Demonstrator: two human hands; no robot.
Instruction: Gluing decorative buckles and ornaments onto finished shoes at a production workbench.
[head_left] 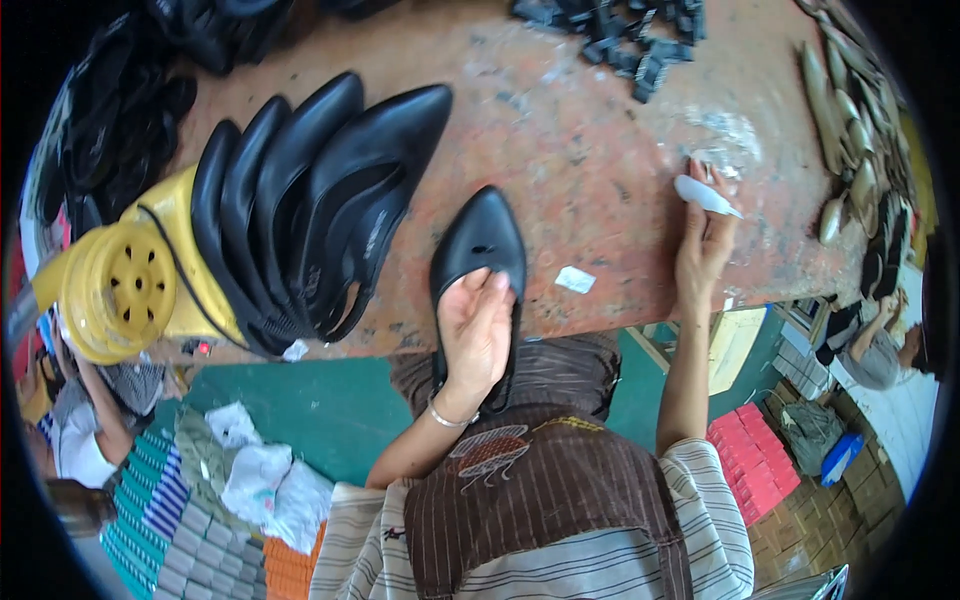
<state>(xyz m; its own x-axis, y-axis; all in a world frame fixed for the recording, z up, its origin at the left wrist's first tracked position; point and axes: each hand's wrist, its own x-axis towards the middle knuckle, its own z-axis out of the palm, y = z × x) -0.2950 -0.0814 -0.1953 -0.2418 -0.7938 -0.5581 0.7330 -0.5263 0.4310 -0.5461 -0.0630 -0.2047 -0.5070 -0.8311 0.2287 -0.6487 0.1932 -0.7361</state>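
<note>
My left hand point(476, 335) holds a black pointed slingback shoe point(482, 245) by its rear part, toe pointing away over the worn reddish table point(590, 150). My right hand point(703, 245) rests on the table further right and pinches a small white strip point(706, 195) between its fingertips. A scrap of white paper point(574, 279) lies on the table between the two hands. To the left, several black pointed shoes point(310, 210) stand nested in a row, leaning against a yellow blower point(120, 285).
A heap of small black parts point(625, 35) lies at the table's far edge. Tan insoles point(850, 130) line the right side. Black shoe pieces point(120, 130) pile at far left. A red crate point(755, 460) and another person point(875, 350) are lower right; white rags point(260, 475) lower left.
</note>
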